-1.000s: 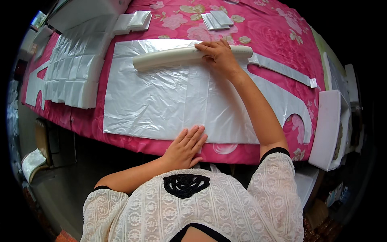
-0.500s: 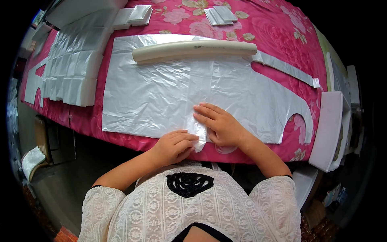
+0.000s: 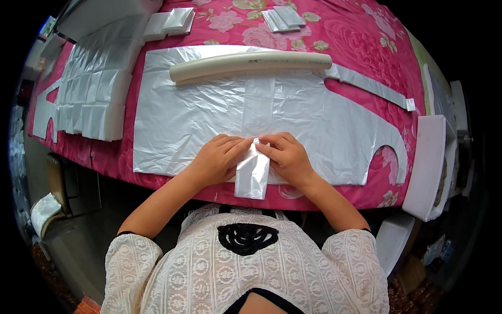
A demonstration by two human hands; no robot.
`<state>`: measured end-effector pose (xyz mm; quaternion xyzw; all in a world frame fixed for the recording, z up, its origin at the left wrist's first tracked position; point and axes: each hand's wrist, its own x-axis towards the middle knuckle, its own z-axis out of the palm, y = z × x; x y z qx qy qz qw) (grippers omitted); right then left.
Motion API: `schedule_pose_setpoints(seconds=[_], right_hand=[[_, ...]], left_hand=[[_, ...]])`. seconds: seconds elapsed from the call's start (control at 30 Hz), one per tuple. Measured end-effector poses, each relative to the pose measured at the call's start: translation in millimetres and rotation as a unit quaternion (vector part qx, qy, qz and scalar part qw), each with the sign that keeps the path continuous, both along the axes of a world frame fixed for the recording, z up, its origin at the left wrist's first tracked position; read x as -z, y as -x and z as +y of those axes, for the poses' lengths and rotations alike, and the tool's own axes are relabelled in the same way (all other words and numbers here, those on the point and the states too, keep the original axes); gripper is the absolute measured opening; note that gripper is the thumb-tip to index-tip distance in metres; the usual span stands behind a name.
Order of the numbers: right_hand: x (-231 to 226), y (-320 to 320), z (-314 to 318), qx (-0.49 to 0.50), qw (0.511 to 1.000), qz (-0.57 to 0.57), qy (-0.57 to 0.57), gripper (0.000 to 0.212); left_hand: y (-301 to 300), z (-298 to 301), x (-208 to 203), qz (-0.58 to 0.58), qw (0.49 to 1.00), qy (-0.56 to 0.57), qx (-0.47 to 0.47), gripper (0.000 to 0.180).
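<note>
A thin, whitish, translucent plastic apron (image 3: 193, 112) lies spread sideways on the pink floral cloth, with one curved cutout at its near right. Its folded tie strip (image 3: 252, 177) hangs over the near edge of the apron, toward me. With fingertips close together, my left hand (image 3: 217, 157) pinches the upper end of this strip. Opposite it, my right hand (image 3: 287, 159) pinches the same end. A long cream tube (image 3: 219, 68) rests across the far side of the apron.
Left stands a thick stack of folded plastic aprons (image 3: 91, 99). Small folded packets (image 3: 178, 20) lie at the back left, and more packets (image 3: 284, 19) at the back middle. A narrow plastic strap (image 3: 374, 90) reaches right. A white box (image 3: 426, 167) stands beside the table's right end.
Both hands have moved away from me a little and closed together on the strip's upper end. The strip's loose end now lies flatter and shows more fully.
</note>
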<state>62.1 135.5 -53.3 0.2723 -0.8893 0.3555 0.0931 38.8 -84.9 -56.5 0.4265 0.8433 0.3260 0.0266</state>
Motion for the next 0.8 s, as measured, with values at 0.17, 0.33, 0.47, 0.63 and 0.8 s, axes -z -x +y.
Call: schedule_pose_setpoints(seconds=[0.17, 0.33, 0.47, 0.63, 0.8], right_hand=[[-7, 21, 9, 0.08, 0.975, -0.207, 0.026, 0.016], [-22, 57, 5, 0.148, 0.863, -0.474, 0.092, 0.023], [-21, 62, 6, 0.158, 0.837, -0.512, 0.113, 0.027], [-24, 49, -1, 0.2, 0.895, -0.397, 0.029, 0.025], [-2, 41, 8, 0.067, 0.978, 0.124, -0.157, 0.049]], left_hand=[[8, 17, -18, -0.298, 0.933, -0.089, -0.178, 0.041], [15, 26, -13, -0.107, 0.969, -0.097, -0.201, 0.054], [3, 42, -2, 0.02, 0.99, 0.094, -0.103, 0.069], [1, 44, 10, 0.042, 0.982, 0.14, -0.12, 0.071], [13, 42, -1, 0.078, 0.983, 0.118, -0.115, 0.068]])
